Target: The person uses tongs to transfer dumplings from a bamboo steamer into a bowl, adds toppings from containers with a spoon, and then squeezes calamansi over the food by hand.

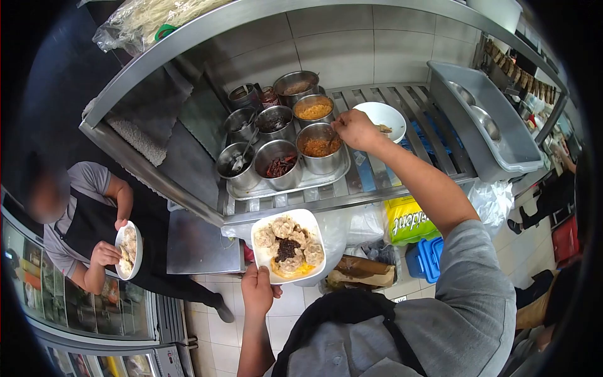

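Note:
My left hand (pixel 258 290) grips the near edge of a white square bowl (pixel 258 254). In it lie several pale dumplings (pixel 282 227) with a dark brown topping (pixel 289 250) in the middle and some yellow-orange sauce (pixel 289 269) at the near side. My right hand (pixel 359 131) reaches over the shelf, its fingers closed on what looks like the handle of a spoon (pixel 333 139). That spoon stands in a steel pot (pixel 321 164) of orange-red chopped condiment. Beside it are a pot of dried red chillies (pixel 280 167) and a pot of yellow-orange crumbs (pixel 313 111).
More steel pots (pixel 274 122) share the tray (pixel 314 188). A round white bowl (pixel 383 113) and a grey tub (pixel 483 119) stand on the slatted shelf (pixel 414 100). A metal rail (pixel 207 19) runs overhead. At left, another person (pixel 88 213) holds a white bowl (pixel 127 251) of dumplings.

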{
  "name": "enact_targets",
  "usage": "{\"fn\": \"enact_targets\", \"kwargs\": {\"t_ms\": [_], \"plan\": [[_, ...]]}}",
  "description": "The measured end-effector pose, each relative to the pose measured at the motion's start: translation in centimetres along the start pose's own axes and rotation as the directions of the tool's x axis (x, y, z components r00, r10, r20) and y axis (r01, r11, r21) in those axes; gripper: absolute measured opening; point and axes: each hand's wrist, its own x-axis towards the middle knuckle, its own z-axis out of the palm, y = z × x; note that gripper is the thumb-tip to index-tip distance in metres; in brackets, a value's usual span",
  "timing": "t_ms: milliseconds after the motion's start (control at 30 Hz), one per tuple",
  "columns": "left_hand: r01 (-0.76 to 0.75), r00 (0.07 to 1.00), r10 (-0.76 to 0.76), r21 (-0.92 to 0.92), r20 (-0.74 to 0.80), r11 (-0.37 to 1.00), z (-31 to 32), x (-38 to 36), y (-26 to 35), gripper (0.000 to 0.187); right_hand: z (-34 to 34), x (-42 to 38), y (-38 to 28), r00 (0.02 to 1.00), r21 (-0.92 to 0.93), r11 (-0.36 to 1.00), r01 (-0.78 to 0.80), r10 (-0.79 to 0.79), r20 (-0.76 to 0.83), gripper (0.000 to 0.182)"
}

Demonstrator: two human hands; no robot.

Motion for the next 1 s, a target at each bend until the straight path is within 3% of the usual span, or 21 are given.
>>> {"fn": "enact_targets", "kwargs": {"t_ms": [67, 100, 167, 200, 267, 300, 367, 467, 767, 900, 1000], "plan": [[0.004, 1.000, -0.004, 0.020, 0.003, 1.000, 0.1, 0.0, 0.1, 0.023, 0.9, 0.3, 0.8, 1.000, 0.188, 0.982, -0.005, 0.009, -0.020, 0.025], [0.011, 1.000, -0.011, 0.021, 0.003, 1.000, 0.1, 0.0, 0.2, 0.023, 1.1, 0.5, 1.4, 1.000, 0.189, 0.982, -0.009, 0.012, -0.014, 0.025], [0.009, 1.000, -0.009, 0.016, 0.019, 1.000, 0.3, 0.2, 0.7, 0.024, 0.2, 0.0, 0.3, 0.960, 0.358, 0.896, -0.264, 0.209, 0.186, 0.026], [0.004, 1.000, -0.004, 0.012, 0.030, 1.000, 0.4, 0.2, 1.0, 0.025, 0.2, -0.1, 0.5, 0.959, 0.355, 0.896, -0.266, 0.208, 0.193, 0.026], [0.004, 0.999, -0.004, 0.008, 0.034, 1.000, 0.7, 0.6, 1.6, 0.025, -0.2, -0.3, 1.2, 0.949, 0.547, 0.776, -0.314, 0.240, 0.204, 0.022], [-0.001, 0.999, 0.001, 0.007, 0.042, 1.000, 0.8, 0.8, 1.9, 0.024, -0.4, -0.4, 1.3, 0.949, 0.546, 0.777, -0.314, 0.240, 0.205, 0.022], [-0.008, 0.998, 0.008, -0.014, 0.055, 1.000, 1.3, 1.4, 2.4, 0.024, -1.2, -0.6, 1.4, 0.919, 0.648, 0.655, -0.389, 0.327, 0.221, 0.020], [-0.003, 0.997, 0.006, -0.036, 0.075, 0.999, 2.4, 2.3, 3.6, 0.024, -1.8, -0.3, 2.6, 0.896, 0.712, 0.560, -0.424, 0.373, 0.241, 0.017], [-0.017, 0.990, 0.028, -0.081, 0.141, 0.997, 5.2, 5.5, 5.2, 0.025, -3.8, -1.2, 1.5, 0.911, 0.749, 0.554, -0.363, 0.378, 0.162, 0.010], [-0.001, 0.992, 0.001, -0.001, 0.126, 1.000, 5.6, 6.1, 5.4, 0.025, -5.3, -3.0, -0.5, 0.927, 0.785, 0.500, -0.366, 0.268, 0.262, 0.011], [0.004, 0.993, -0.006, 0.013, 0.121, 1.000, 6.0, 6.3, 5.5, 0.025, -6.0, -5.1, -3.4, 0.936, 0.736, 0.578, -0.352, 0.231, 0.265, 0.014]]}}
